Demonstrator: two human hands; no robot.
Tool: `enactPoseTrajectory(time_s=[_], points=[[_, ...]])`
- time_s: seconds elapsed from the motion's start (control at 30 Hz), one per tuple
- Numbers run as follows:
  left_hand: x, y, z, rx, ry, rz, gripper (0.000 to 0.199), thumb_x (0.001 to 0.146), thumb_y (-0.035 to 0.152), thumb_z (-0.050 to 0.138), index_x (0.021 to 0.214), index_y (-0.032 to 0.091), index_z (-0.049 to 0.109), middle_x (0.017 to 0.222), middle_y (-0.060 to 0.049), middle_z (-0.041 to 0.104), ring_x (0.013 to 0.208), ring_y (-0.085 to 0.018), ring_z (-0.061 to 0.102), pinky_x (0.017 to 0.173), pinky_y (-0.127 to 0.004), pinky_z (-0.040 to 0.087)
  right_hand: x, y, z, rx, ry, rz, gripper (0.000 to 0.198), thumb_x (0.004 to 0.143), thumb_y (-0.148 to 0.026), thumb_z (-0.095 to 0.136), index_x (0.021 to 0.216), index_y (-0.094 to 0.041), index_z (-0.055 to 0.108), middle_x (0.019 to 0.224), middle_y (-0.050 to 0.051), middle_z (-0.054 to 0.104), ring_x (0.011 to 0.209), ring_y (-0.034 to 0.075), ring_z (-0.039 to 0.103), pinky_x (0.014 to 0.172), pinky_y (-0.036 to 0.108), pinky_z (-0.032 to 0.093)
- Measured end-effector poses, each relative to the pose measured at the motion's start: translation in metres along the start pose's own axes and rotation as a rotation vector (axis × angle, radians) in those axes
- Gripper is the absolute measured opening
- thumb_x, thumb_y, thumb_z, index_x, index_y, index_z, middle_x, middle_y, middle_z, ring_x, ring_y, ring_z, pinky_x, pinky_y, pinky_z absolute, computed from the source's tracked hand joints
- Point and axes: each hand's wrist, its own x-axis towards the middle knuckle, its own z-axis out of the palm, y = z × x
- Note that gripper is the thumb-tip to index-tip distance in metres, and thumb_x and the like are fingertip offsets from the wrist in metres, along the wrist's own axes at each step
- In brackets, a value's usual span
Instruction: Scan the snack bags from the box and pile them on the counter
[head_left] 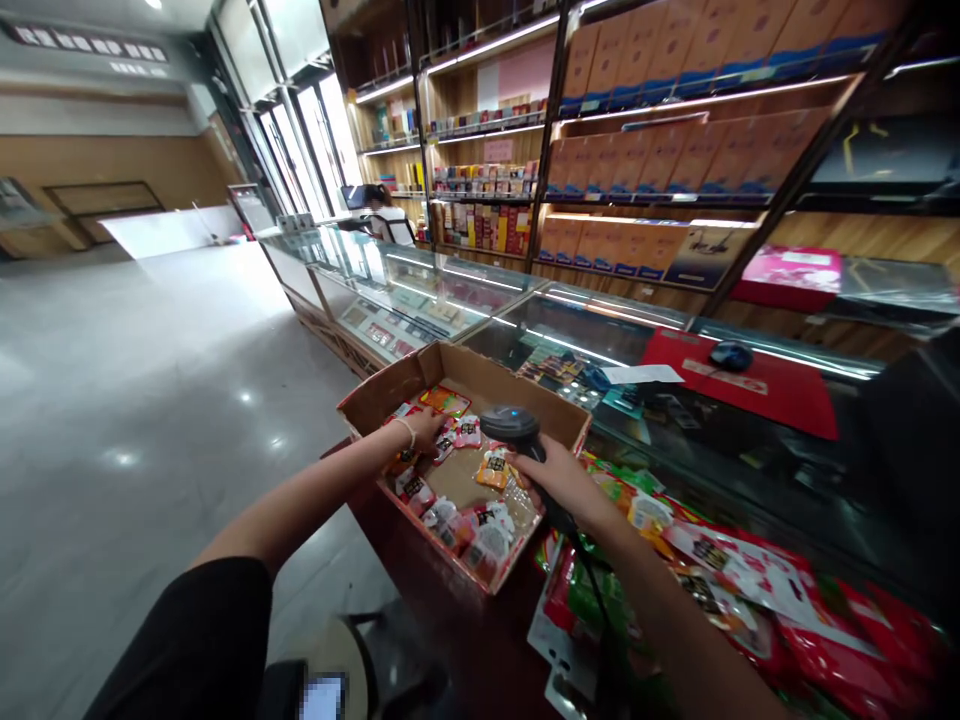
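Note:
An open cardboard box [431, 548] with red edges holds several small red, white and orange snack packets [493, 468], loosely spread over its bottom. Inside it, my left hand [426, 428] reaches down among the packets at the left side, fingers stretched out and touching them. An orange-and-green packet [447, 401] lies just beyond those fingertips. My right hand [559, 475] is closed round the handle of a black barcode scanner [510, 424]. The scanner's head is over the box, a small blue light on top, and its cable hangs below my wrist.
Right of the box, a pile of red and green snack bags [742, 570] covers the counter. Behind lie a white paper [643, 374], a red mat [795, 398] and a computer mouse [730, 355]. Glass display cases [420, 285] run toward a seated person [386, 210]; stocked shelves [487, 140] line the wall.

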Motion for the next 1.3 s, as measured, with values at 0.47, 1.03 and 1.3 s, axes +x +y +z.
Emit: enactPoseTrajectory(time_s=[0.47, 1.03, 1.3], points=[[-0.020, 0.030, -0.004, 0.215, 0.106, -0.022, 0.034, 0.067, 0.023, 0.071, 0.100, 0.013, 0.067, 0.091, -0.017, 0.070, 0.088, -0.031, 0.067, 0.077, -0.034, 0.050, -0.003, 0.004, 0.002, 0.003, 0.057, -0.039, 0.022, 0.079, -0.038, 0.061, 0.085, -0.023, 0.046, 0.051, -0.008, 0.051, 0.035, 0.011, 0.047, 0.032, 0.022, 0.038], [-0.089, 0.071, -0.048, -1.257, 0.362, -0.025, 0.040, 0.060, 0.041, 0.078, 0.085, 0.010, 0.070, 0.059, 0.002, 0.060, 0.050, -0.007, 0.052, 0.056, -0.022, 0.049, -0.053, -0.006, 0.002, 0.188, 0.123, -0.148, 0.036, 0.076, -0.041, 0.065, 0.098, -0.027, 0.041, 0.051, -0.012, 0.051, 0.032, 0.010, 0.044, 0.030, 0.019, 0.035], [-0.104, 0.108, -0.053, -1.252, 0.365, 0.054, 0.043, 0.060, 0.040, 0.076, 0.089, 0.008, 0.072, 0.061, 0.000, 0.061, 0.051, -0.008, 0.053, 0.053, -0.021, 0.046, -0.101, -0.004, -0.008, 0.126, 0.143, -0.120, 0.030, 0.076, -0.041, 0.064, 0.090, -0.023, 0.044, 0.049, -0.010, 0.050, 0.031, 0.009, 0.045, 0.030, 0.018, 0.034]])
